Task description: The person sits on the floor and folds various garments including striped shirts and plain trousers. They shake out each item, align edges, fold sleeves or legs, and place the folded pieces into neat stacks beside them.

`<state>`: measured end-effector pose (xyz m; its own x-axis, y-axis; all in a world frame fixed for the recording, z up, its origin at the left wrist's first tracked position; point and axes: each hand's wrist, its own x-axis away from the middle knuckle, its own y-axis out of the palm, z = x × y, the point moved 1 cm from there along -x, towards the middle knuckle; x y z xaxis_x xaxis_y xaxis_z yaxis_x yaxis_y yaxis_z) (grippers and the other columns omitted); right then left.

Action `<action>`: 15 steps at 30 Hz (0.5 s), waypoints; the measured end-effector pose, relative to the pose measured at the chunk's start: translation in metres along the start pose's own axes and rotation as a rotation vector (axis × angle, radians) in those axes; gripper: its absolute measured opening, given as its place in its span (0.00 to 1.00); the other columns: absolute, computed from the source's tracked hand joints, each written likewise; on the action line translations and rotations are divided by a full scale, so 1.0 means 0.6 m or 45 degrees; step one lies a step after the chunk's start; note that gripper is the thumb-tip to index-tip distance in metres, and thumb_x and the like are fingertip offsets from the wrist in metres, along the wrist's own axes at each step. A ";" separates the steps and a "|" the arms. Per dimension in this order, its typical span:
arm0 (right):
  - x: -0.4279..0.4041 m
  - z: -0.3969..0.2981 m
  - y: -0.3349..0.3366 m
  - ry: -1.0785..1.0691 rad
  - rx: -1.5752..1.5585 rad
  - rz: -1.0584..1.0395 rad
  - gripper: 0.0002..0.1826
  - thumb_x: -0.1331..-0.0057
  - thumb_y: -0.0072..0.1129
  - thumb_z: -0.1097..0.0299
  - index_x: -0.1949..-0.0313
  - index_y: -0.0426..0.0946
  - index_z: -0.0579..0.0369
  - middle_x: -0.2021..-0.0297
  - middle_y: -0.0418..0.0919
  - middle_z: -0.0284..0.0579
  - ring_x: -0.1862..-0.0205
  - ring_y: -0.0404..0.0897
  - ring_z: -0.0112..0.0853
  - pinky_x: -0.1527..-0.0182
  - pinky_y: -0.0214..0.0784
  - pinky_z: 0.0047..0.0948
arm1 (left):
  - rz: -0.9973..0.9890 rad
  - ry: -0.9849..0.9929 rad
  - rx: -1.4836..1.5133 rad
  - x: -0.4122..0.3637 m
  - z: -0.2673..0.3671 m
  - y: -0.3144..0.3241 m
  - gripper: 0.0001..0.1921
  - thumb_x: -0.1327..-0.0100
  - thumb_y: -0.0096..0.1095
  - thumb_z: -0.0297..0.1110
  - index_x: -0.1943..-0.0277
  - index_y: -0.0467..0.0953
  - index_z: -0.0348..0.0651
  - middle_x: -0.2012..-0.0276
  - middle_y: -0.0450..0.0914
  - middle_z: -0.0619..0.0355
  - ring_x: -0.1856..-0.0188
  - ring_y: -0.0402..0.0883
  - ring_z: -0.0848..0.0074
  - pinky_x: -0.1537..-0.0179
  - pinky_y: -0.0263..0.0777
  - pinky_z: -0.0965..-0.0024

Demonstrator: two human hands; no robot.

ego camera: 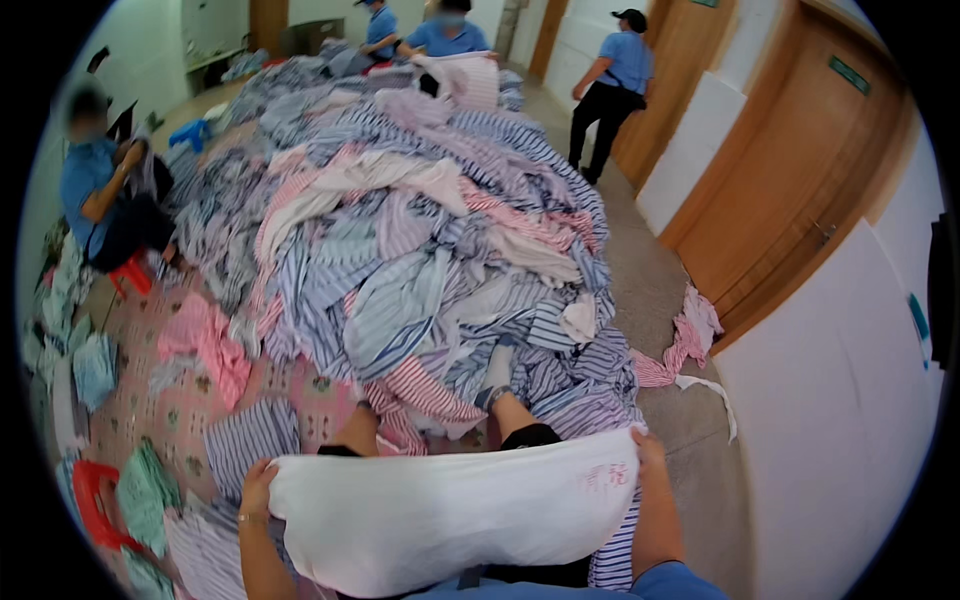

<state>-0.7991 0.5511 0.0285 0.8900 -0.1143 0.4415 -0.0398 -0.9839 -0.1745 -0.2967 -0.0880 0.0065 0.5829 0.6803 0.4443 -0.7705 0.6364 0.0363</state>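
Observation:
A white cloth (457,510) with red writing near its right end is stretched across my lap. My left hand (259,484) grips its upper left corner, and my right hand (646,450) grips the upper right corner. Under its right end a blue-and-white striped cloth (619,544) shows. Beyond my legs rises a large heap of striped fabric (405,240) in blue, grey, pink and white. Red-and-white striped cloth (427,386) lies at the heap's near edge, between my feet.
Co-workers sit at the left (94,180) and behind the heap (450,37); another person (615,82) stands by the doors. A red plastic stool (97,502), green cloth (146,491) and folded striped cloth (251,442) are at my left. Pink cloth (694,326) lies by the wooden door (795,165).

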 end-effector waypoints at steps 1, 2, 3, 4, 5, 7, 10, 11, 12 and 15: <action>0.005 -0.017 -0.018 0.032 0.016 -0.022 0.21 0.39 0.63 0.67 0.50 0.72 0.67 0.60 0.80 0.48 0.59 0.80 0.36 0.59 0.75 0.37 | -0.050 0.140 -0.162 0.008 0.000 0.000 0.21 0.35 0.57 0.32 0.42 0.69 0.32 0.52 0.78 0.54 0.50 0.75 0.73 0.48 0.69 0.69; 0.016 -0.037 -0.027 0.011 0.039 0.034 0.22 0.38 0.62 0.66 0.49 0.71 0.67 0.59 0.79 0.48 0.59 0.80 0.37 0.58 0.75 0.38 | -0.095 0.249 -0.327 0.023 0.011 -0.001 0.20 0.35 0.57 0.33 0.43 0.70 0.32 0.53 0.78 0.54 0.51 0.77 0.73 0.49 0.70 0.68; 0.039 -0.047 -0.040 0.001 0.078 0.113 0.22 0.38 0.62 0.66 0.48 0.70 0.66 0.58 0.79 0.49 0.58 0.80 0.38 0.56 0.75 0.38 | -0.204 -0.127 -0.217 0.048 0.121 0.072 0.18 0.37 0.59 0.32 0.46 0.72 0.33 0.55 0.80 0.55 0.54 0.78 0.73 0.50 0.71 0.67; 0.049 -0.056 -0.050 0.040 0.008 0.013 0.22 0.37 0.61 0.65 0.48 0.69 0.66 0.57 0.79 0.49 0.58 0.80 0.39 0.55 0.75 0.39 | -0.285 -0.154 -0.179 0.063 0.145 0.076 0.17 0.37 0.60 0.32 0.48 0.74 0.34 0.56 0.80 0.57 0.57 0.78 0.76 0.52 0.72 0.69; 0.052 -0.060 -0.065 0.079 -0.067 -0.047 0.22 0.36 0.60 0.65 0.47 0.69 0.65 0.56 0.78 0.50 0.57 0.80 0.40 0.54 0.75 0.41 | -0.378 0.010 -0.571 0.068 0.196 0.100 0.18 0.39 0.62 0.34 0.48 0.75 0.35 0.57 0.81 0.58 0.57 0.77 0.78 0.53 0.71 0.72; 0.061 -0.052 -0.067 -0.094 -0.219 -0.228 0.21 0.34 0.58 0.63 0.47 0.69 0.64 0.54 0.78 0.52 0.55 0.80 0.41 0.52 0.74 0.44 | -0.426 -0.016 -0.518 0.088 0.243 0.095 0.16 0.43 0.67 0.35 0.55 0.76 0.35 0.62 0.80 0.62 0.61 0.75 0.81 0.58 0.70 0.75; 0.060 -0.037 -0.065 -0.019 -0.213 -0.241 0.21 0.33 0.56 0.62 0.47 0.69 0.65 0.52 0.77 0.53 0.51 0.78 0.42 0.48 0.72 0.45 | -0.563 0.113 -0.280 0.129 0.249 0.064 0.14 0.46 0.69 0.33 0.60 0.76 0.35 0.66 0.78 0.63 0.63 0.75 0.82 0.60 0.69 0.75; 0.054 -0.030 -0.061 -0.001 -0.196 -0.261 0.21 0.33 0.56 0.62 0.47 0.69 0.65 0.52 0.77 0.53 0.51 0.78 0.42 0.48 0.72 0.45 | -0.648 0.337 -0.148 0.134 0.252 0.060 0.14 0.47 0.69 0.32 0.61 0.75 0.36 0.67 0.77 0.64 0.64 0.74 0.82 0.61 0.68 0.75; 0.040 -0.029 -0.069 0.008 -0.223 -0.251 0.21 0.32 0.54 0.61 0.46 0.68 0.65 0.51 0.77 0.53 0.50 0.78 0.42 0.46 0.71 0.45 | -0.525 0.321 -0.099 0.125 0.255 0.065 0.14 0.48 0.69 0.32 0.61 0.75 0.36 0.67 0.78 0.63 0.64 0.75 0.81 0.60 0.69 0.75; 0.025 -0.031 -0.037 0.042 -0.290 -0.285 0.19 0.31 0.52 0.62 0.47 0.69 0.64 0.52 0.77 0.51 0.50 0.77 0.40 0.46 0.71 0.43 | -0.088 -0.085 0.050 0.078 0.233 0.107 0.19 0.41 0.65 0.41 0.53 0.76 0.36 0.62 0.80 0.60 0.59 0.76 0.80 0.58 0.70 0.74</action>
<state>-0.7932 0.5684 0.0552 0.8730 0.1080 0.4755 0.0517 -0.9902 0.1300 -0.3551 -0.0664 0.1548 0.6173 0.6087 0.4985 -0.7394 0.6653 0.1031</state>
